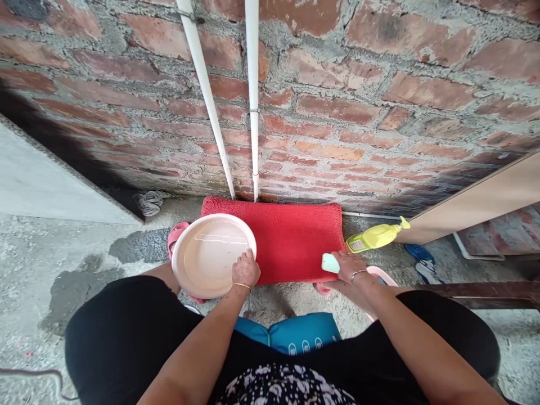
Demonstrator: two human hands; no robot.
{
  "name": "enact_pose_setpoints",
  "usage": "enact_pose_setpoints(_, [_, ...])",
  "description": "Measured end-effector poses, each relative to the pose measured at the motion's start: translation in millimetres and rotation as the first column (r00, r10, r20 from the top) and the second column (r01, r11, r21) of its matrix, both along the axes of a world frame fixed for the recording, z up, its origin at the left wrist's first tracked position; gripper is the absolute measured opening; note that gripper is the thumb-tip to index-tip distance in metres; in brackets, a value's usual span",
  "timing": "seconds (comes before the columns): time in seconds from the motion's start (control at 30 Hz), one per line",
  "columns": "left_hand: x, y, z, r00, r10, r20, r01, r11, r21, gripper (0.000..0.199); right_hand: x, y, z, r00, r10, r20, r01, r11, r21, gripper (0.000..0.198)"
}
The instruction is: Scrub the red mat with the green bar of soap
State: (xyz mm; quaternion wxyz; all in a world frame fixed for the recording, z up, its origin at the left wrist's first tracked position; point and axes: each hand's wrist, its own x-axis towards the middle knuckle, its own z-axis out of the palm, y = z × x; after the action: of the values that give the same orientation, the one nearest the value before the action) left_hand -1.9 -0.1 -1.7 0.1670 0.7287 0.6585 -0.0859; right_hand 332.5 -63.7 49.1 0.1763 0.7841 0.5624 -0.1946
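My left hand (245,269) is closed on the near right rim of a pale pink basin (179,263). Shiny lines inside the basin look like water with a few dark specks. Beneath the basin's right side lies a red textured mat (291,239). At the mat's near right corner, my right hand (351,265) grips a pale mint-green rounded block (330,262); its far end is hidden in the fingers, and I cannot tell its exact kind. A yellow pump bottle (375,237) leans just beyond that hand.
Two white pipes (252,101) run down the brick wall (320,107) behind the mat. A grey cloth (149,202) lies on the concrete floor at left. Blue and white slippers (424,264) are at right, near a dark wooden bar (489,293). A pale panel (59,174) stands at left.
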Motion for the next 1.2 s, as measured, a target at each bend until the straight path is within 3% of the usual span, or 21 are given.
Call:
enact_pose_setpoints(0.17, [-0.4,-0.1,1.6,1.0,0.008,0.017,-0.008,1.0,0.008,0.043,-83.7,6.5,-29.3,0.941,0.318,-0.113,-0.323,0.946,-0.024,0.068])
enact_pose_setpoints(0.27, [-0.6,-0.3,1.0,1.0,0.008,0.017,-0.008,1.0,0.014,0.044,-104.7,4.2,-35.8,0.905,0.4,-0.147,-0.409,0.911,-0.041,0.07])
enact_pose_setpoints(0.43, [-0.4,-0.1,1.3,1.0,0.0,0.006,0.0,1.0,0.007,0.045,-66.3,-15.4,-24.5,0.904,0.423,-0.066,-0.428,0.893,-0.141,0.067])
enact_pose_setpoints(0.57, [0.0,0.1,4.1,1.0,-0.009,0.003,0.009,1.0,0.002,0.047,-18.6,-28.5,-9.0,0.945,0.319,0.067,-0.287,0.912,-0.293,0.046])
enact_pose_setpoints(0.67, [0.1,0.1,4.8,1.0,-0.005,0.005,0.005,1.0,0.002,0.044,-11.8,-30.7,-2.0,0.954,0.277,0.115,-0.224,0.914,-0.339,0.04])
enact_pose_setpoints(0.93, [-0.4,-0.5,4.2,1.0,0.0,0.005,0.0,1.0,0.016,0.037,-90.2,-28.5,-6.8,0.904,0.424,-0.052,-0.427,0.889,-0.166,0.075])
enact_pose_setpoints(1.07, [-0.3,-0.6,3.6,1.0,0.0,-0.002,0.0,1.0,0.022,0.04,-120.4,-26.5,-18.1,0.87,0.486,-0.084,-0.492,0.867,-0.08,0.071])
enact_pose_setpoints(1.2, [0.2,0.0,3.2,1.0,0.0,-0.014,0.0,1.0,0.009,0.042,-126.9,-26.5,-30.8,0.858,0.506,-0.089,-0.511,0.858,-0.055,0.069])
